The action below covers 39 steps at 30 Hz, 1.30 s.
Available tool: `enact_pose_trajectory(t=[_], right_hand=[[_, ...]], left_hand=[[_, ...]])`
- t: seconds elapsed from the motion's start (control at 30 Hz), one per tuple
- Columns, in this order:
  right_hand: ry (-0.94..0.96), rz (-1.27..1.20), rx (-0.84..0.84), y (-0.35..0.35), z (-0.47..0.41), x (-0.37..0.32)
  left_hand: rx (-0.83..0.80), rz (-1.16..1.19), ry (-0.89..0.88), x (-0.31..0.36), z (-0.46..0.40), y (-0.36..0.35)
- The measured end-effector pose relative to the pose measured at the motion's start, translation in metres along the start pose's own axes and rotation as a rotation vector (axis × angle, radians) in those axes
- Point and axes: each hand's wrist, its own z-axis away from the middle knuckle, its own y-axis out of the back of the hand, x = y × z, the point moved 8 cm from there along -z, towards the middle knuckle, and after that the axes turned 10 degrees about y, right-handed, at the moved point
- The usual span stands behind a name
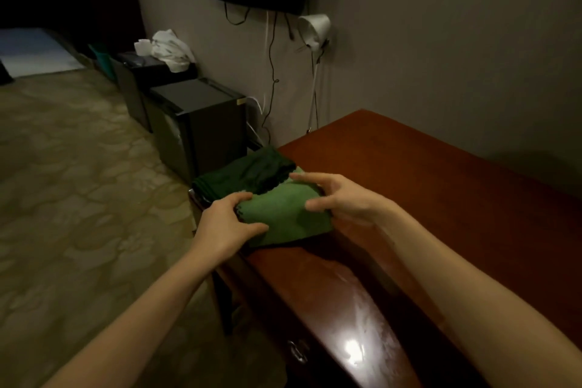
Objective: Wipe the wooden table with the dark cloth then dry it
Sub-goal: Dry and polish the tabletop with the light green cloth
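Both hands gripping light cloth: left hand (225, 224), right hand (340, 198), cloth (283, 214) at bench (441, 198) left corner. Dark cloth (248, 173) lying untouched beside; wiping and drying seemingly pending.

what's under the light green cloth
The light green cloth lies on the wooden table, its far edge seemingly overlapping the dark cloth. Anything directly beneath it is hidden.

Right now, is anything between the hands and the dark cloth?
Yes. A lighter green cloth lies in front of the dark cloth and overlaps its near edge; both hands, left and right, grip the lighter one.
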Motion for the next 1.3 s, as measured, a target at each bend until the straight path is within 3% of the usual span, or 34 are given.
enact_pose_trajectory(t=[0.13, 0.27, 0.4, 0.67, 0.8, 0.9, 0.93, 1.0, 1.07, 1.13, 1.3], right_hand=[[-0.025, 0.432, -0.039, 0.006, -0.006, -0.001], [0.019, 0.390, 0.094, 0.022, -0.012, -0.016], [-0.096, 0.286, 0.121, 0.023, -0.023, -0.005], [-0.130, 0.597, 0.412, 0.025, -0.047, 0.009], [-0.087, 0.841, 0.433, 0.014, -0.048, 0.007], [0.050, 1.124, 0.485, 0.008, -0.037, -0.016], [0.159, 1.142, 0.501, 0.002, -0.032, -0.027], [0.290, 1.169, 0.425, -0.016, -0.024, -0.036], [0.214, 1.248, 0.211, -0.034, -0.023, -0.017], [0.047, 1.283, -0.006, -0.040, -0.020, 0.013], [-0.014, 1.226, -0.052, -0.040, -0.016, 0.025]], left_hand=[[0.066, -0.090, -0.059, 0.008, 0.001, 0.005], [0.058, -0.098, -0.089, 0.014, 0.000, 0.011], [0.010, -0.014, -0.006, 0.003, -0.010, 0.010], [0.070, 0.016, 0.158, -0.018, -0.014, 0.000], [0.298, -0.472, -0.018, -0.002, -0.004, 0.011], [0.473, -0.508, -0.358, 0.021, 0.010, 0.013], [0.444, -0.465, -0.499, 0.029, 0.015, 0.007], [0.199, -0.433, -0.637, 0.038, 0.015, -0.016], [-0.018, -0.570, -0.588, 0.031, 0.010, -0.040], [-0.091, -0.760, -0.570, 0.019, 0.006, -0.054], [-0.207, -0.745, -0.531, 0.010, 0.003, -0.058]])
